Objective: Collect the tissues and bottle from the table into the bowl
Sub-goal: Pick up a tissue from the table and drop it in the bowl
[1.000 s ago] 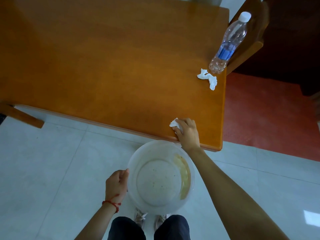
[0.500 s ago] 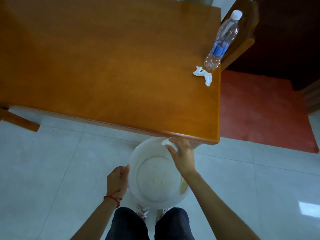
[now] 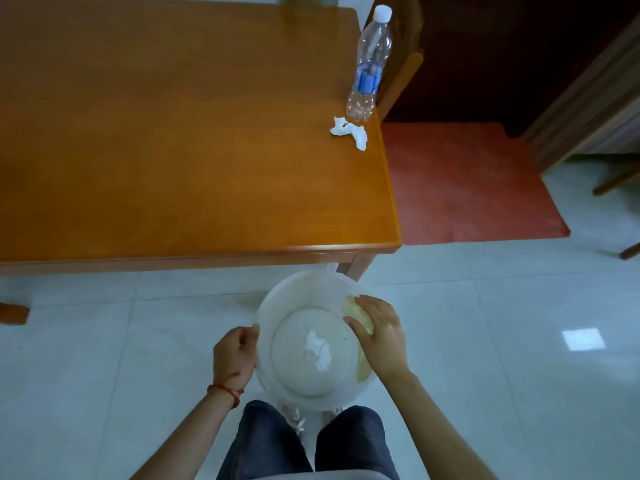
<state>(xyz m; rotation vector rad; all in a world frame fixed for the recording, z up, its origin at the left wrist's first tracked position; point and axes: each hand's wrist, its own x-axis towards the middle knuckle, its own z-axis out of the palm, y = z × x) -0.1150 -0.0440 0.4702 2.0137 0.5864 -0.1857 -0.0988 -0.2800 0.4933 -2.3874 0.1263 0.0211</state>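
The wooden table [image 3: 173, 133] fills the upper left of the view, w/ a wooden chair [image 3: 401, 74] tucked at its far right corner, right behind the bottle. Beyond the table's right edge lies a red mat [image 3: 467, 181]; the rest is pale tiled floor [image 3: 86, 375]. More wooden furniture legs [image 3: 620, 181] show at the far right.

The plastic bottle [image 3: 369, 64] stands on the tabletop near the far right corner, white cap on top, blue label round its middle. Its long axis runs base-to-cap, upright (it looks to lean right in this wide-angle view). Just beside its base, on the near side, lies a crumpled tissue [image 3: 349, 132], its longer run going diagonally toward the table's right edge. Nothing sits between those two and the near edge of the table.

The translucent white bowl [image 3: 277, 299] is held below the table's near edge, above the person's dark trousers [image 3: 277, 445], mouth up. A second tissue [image 3: 318, 348] lies inside on the bottom, roughly centre.

Left hand [image 3: 233, 355], red string at the wrist, is curled closed round the bowl's left rim. Right hand [image 3: 379, 332] is spread open over the bowl's right side, fingers loose, holding nothing; can't tell if it touches the rim.
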